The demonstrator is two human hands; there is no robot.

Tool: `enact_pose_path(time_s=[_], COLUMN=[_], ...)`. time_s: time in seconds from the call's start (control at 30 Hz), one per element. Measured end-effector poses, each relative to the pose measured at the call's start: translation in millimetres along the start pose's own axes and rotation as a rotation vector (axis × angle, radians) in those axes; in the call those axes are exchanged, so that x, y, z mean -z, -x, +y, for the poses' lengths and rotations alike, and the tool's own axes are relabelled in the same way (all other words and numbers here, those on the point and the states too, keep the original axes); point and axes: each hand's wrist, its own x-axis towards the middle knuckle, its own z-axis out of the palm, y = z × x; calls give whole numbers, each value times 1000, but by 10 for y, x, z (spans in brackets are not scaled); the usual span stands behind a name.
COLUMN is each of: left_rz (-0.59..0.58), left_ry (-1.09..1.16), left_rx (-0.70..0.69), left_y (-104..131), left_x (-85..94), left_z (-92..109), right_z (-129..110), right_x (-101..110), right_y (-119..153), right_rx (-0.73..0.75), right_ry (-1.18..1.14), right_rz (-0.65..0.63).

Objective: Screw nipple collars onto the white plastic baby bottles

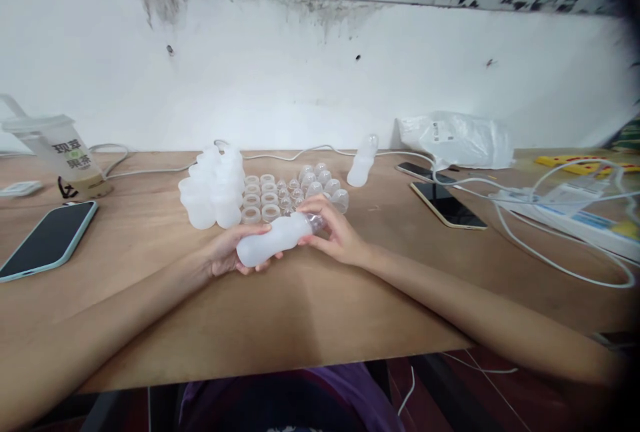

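A frosted white baby bottle (273, 240) lies tilted in my hands above the table's middle. My left hand (240, 250) is wrapped round its lower body. At its upper end, my right hand (333, 229) has its fingers closed round the clear cap (315, 221). Just behind stand rows of white collar rings (271, 212), small clear nipples (285, 203) and clear dome caps (332, 187). Several open frosted bottle bodies (201, 203) are grouped to the left. Farther back on the right stands one capped baby bottle (361, 164).
On the left are a drink cup (70, 159) with a straw and a phone (47, 240). Another phone (447, 205), a power strip (565, 215) with looping white cables and a plastic bag (457, 139) occupy the right. A wall borders the table's back.
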Motion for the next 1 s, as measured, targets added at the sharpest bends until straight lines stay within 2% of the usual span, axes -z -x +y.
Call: enact_pose_path(time_s=[0.07,0.17,0.2,0.27,0.37,0.47,0.53,0.6,0.7,0.77,0.8,0.87,1.0], left_rz=[-15,10,31,77,96,107,105,94,85,80,78,83,88], left_ry=[-7,-88,-122,-182,-191,-152,-146,-157,-186,-198,-204,-212,-216], left_rx=[-39,-226,-287,-353,-380,-409,-437,-457,-458,-460,-461,-459,-460], left_y=[-15,-45,-56,-75,-101,-123,-135,-142,-147,-147,-146,-143,-143], left_x=[5,-49,-76,-124,-170,-190,-190,-177,-143,-125,-119,-115,-114], left_z=[-7,-66,-97,-163,-239,-259,-249,-236,-230,-235,-238,-243,-247], right_z=[-25,-93,-121,-177,-237,-239,-187,-74,208,437,549,744,956], right_x=[-42,-149,-187,-250,-304,-287,-204,-43,311,549,647,778,809], right_y=[-15,-43,-49,-50,-16,10,-13,-66,-132,-114,-83,6,159], right_rx=[-45,-211,-260,-318,-360,-377,-396,-421,-422,-440,-463,-549,-790], right_ry=[-59,-321,-419,-563,-622,-539,-483,-429,-206,29,149,346,499], right_rz=[53,198,207,147,8,-73,-12,207,672,809,836,801,636])
